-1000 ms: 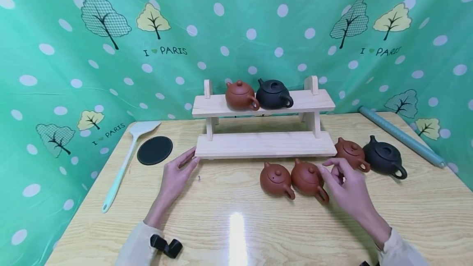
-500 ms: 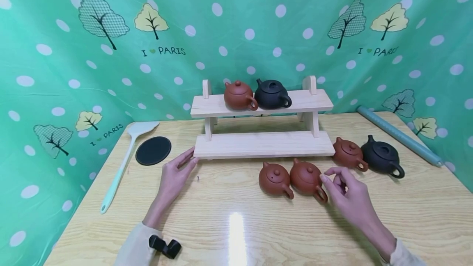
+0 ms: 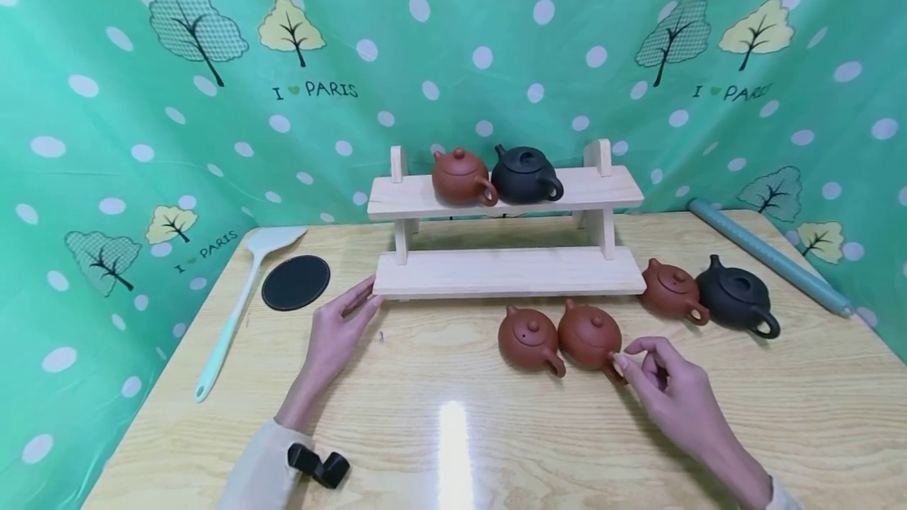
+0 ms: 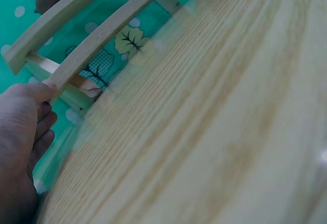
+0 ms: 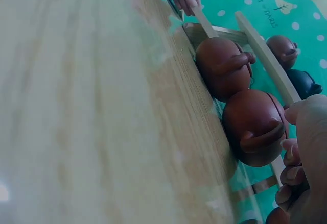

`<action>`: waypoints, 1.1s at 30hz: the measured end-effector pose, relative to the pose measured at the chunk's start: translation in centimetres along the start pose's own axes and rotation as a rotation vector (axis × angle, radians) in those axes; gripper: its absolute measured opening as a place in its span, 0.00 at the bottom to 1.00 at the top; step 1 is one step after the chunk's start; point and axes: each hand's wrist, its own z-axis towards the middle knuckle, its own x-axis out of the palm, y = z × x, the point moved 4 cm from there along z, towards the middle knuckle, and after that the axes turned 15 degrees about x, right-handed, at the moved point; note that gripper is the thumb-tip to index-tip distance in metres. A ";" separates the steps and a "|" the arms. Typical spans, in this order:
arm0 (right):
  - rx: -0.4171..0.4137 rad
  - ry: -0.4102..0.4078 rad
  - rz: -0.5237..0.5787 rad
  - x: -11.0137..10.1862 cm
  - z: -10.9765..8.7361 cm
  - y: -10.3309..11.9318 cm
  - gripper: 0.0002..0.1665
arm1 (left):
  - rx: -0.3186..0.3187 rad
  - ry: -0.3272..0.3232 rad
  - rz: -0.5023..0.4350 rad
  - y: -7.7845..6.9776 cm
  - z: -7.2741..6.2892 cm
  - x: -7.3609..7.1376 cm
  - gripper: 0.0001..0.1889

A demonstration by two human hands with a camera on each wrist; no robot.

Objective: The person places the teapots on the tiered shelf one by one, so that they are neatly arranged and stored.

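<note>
Seen remotely through my head and wrist views: a green, white-dotted cloth backdrop (image 3: 453,14) hangs behind a pale wood-grain table (image 3: 354,423) bearing a light wooden two-tier shelf (image 3: 602,189). A blue-green cylindrical roll (image 3: 768,256) lies at right, a pale mint long-handled spatula (image 3: 237,312) at left. The left hand (image 3: 338,330) holds the left end of the bare lower board (image 3: 506,271). The right hand (image 3: 676,392) has bent fingers, thumb and forefinger close together; I cannot tell whether they have hold of anything. A round black teapot (image 3: 523,177) and a round reddish-brown clay teapot (image 3: 459,177) occupy the upper tier; a similar pair sits on the table by the shelf's right end. Two more brown ones stand side by side before the shelf, the right hand at the right-hand teapot (image 3: 590,333). Smaller: a flat black disc (image 3: 296,282), then that teapot's looped handle (image 5: 260,138). I judge the step to be gaining this handle; the next move calls for a secure pinch, clear of the neighbouring pot.
</note>
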 end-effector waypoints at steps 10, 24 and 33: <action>0.036 0.012 -0.025 0.1 -0.5 -0.5 0.10 | 0.022 0.002 0.013 -0.1 0.2 0.1 0.22; 0.045 0.054 -0.042 0.6 -1.0 -0.7 0.06 | 0.003 0.006 0.022 -0.1 -0.1 0.0 0.23; 0.037 0.089 -0.048 0.8 -1.0 -0.7 0.05 | 0.015 0.007 0.018 -0.1 0.0 0.0 0.23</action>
